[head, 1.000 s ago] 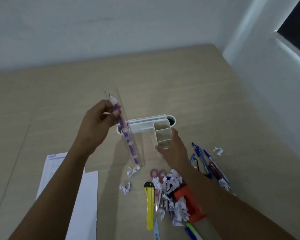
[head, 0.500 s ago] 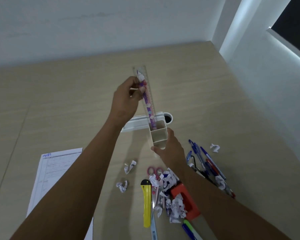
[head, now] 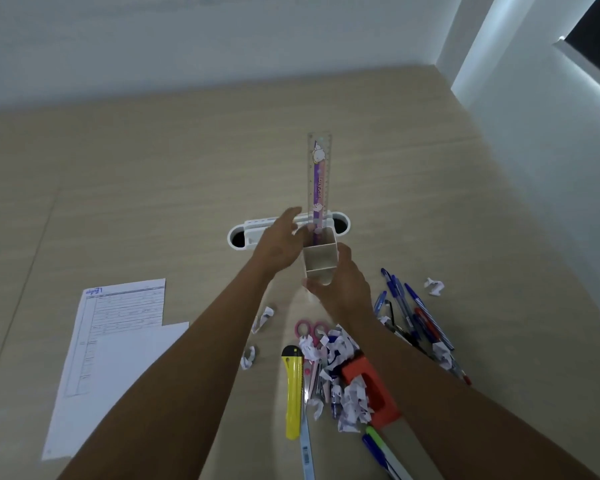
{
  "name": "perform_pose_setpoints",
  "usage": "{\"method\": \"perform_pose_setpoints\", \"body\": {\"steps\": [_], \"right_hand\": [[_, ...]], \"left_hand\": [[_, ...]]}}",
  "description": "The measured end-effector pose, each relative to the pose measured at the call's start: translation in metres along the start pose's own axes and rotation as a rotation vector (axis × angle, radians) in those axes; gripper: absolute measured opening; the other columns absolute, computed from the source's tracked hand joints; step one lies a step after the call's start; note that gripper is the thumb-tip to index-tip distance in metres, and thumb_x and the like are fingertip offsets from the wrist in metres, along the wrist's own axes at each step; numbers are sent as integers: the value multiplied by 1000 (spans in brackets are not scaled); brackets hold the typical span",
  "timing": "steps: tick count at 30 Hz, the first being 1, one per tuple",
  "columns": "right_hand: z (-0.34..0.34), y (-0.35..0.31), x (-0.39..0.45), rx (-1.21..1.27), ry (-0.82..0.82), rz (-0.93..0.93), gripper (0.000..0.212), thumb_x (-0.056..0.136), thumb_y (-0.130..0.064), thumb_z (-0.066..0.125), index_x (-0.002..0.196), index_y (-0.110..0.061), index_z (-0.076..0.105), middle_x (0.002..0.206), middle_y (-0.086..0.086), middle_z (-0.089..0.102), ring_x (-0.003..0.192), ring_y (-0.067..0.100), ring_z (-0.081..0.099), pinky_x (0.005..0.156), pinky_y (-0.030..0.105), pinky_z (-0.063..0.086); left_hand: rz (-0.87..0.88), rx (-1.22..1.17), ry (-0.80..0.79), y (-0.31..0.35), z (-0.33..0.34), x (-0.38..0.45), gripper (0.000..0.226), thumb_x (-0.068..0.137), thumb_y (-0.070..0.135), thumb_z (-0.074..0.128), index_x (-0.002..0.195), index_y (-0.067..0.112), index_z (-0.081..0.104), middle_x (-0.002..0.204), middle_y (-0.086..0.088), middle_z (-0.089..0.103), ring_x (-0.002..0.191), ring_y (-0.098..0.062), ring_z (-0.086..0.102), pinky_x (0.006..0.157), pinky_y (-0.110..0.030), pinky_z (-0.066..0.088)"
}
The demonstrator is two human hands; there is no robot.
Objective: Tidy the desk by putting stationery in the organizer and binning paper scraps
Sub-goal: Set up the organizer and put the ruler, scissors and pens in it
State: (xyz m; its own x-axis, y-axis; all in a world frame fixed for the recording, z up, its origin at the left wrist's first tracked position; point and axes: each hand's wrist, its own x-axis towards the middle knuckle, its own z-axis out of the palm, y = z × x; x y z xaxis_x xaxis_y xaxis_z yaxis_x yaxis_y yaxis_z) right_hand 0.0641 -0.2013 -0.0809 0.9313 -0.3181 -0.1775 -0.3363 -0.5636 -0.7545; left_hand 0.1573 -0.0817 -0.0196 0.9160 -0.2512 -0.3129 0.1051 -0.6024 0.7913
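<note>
I saw the ruler [head: 318,181] standing upright in the organizer's [head: 321,261] rear square compartment, long axis vertical, top end pointing up, my left hand [head: 279,245] loosely open beside its base, my right hand [head: 343,289] gripping the organizer's front.

Ruler [head: 318,181] upright in organizer [head: 321,263] compartment

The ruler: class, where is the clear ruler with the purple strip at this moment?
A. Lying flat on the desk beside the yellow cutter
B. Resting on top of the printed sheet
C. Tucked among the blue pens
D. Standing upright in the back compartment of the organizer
D: the ruler stands upright with its lower end inside the back compartment of the organizer, which the right hand steadies from the near side.
</note>
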Motion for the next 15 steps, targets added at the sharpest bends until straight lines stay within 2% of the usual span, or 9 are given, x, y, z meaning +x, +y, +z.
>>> {"method": "perform_pose_setpoints", "body": {"steps": [1, 3, 6, 9, 12, 13, 15], "right_hand": [[1, 0, 0, -5, -1, -13, 82, 73, -43, 82, 137, -23, 36, 115, 2, 63, 93, 17, 61, 62, 21, 38], [5, -1, 3, -25, 9, -35, 83, 73, -45, 82, 138, -22, 35, 117, 4, 64, 99, 22, 64, 69, 27, 43], [11, -6, 7, -51, 20, -46, 85, 73, -45, 83, 138, -21, 33, 120, 7, 63, 104, 26, 64, 77, 35, 51], [14, -12, 8, -54, 19, -52, 87, 73, -45, 83, 139, -21, 32, 122, 8, 62, 105, 27, 63, 80, 40, 54], [7, -8, 6, 12, -65, -48, 87, 73, -46, 83, 140, -23, 34, 119, 6, 63, 104, 24, 63, 82, 39, 55], [2, -5, 2, 18, -87, -39, 83, 73, -46, 81, 139, -25, 35, 118, 4, 63, 103, 22, 63, 83, 39, 55], [-9, 7, -7, -13, -109, -14, 65, 79, -42, 74, 134, -27, 43, 116, 1, 63, 102, 18, 63, 82, 37, 55]], "left_hand": [[-44, -20, -23, -8, 5, -2, 48, 100, 42, 50, 144, 23, 48, 129, -4, 66, 116, -24, 61, 101, -45, 51], [-86, -123, -57, -19, 10, -5, 40, 102, 40, 46, 139, 28, 53, 119, -6, 70, 108, -29, 66, 93, -51, 56], [-97, -276, -41, -23, 9, -6, 34, 104, 36, 43, 135, 31, 57, 117, -5, 69, 106, -27, 68, 85, -49, 61], [-108, -349, -43, -29, 9, -8, 31, 104, 38, 42, 129, 35, 60, 115, -9, 71, 104, -33, 68, 90, -51, 58], [-148, -230, 57, -44, 9, -27, 38, 102, 37, 47, 136, 23, 56, 114, -4, 69, 96, -23, 70, 94, -47, 56], [-156, -158, 104, -55, 9, -38, 37, 99, 36, 52, 132, 19, 59, 112, -4, 70, 92, -21, 70, 92, -46, 57], [-195, 16, 118, -77, 13, -67, 25, 94, 37, 60, 110, 19, 66, 98, -3, 74, 86, -21, 71, 84, -42, 59]]}}
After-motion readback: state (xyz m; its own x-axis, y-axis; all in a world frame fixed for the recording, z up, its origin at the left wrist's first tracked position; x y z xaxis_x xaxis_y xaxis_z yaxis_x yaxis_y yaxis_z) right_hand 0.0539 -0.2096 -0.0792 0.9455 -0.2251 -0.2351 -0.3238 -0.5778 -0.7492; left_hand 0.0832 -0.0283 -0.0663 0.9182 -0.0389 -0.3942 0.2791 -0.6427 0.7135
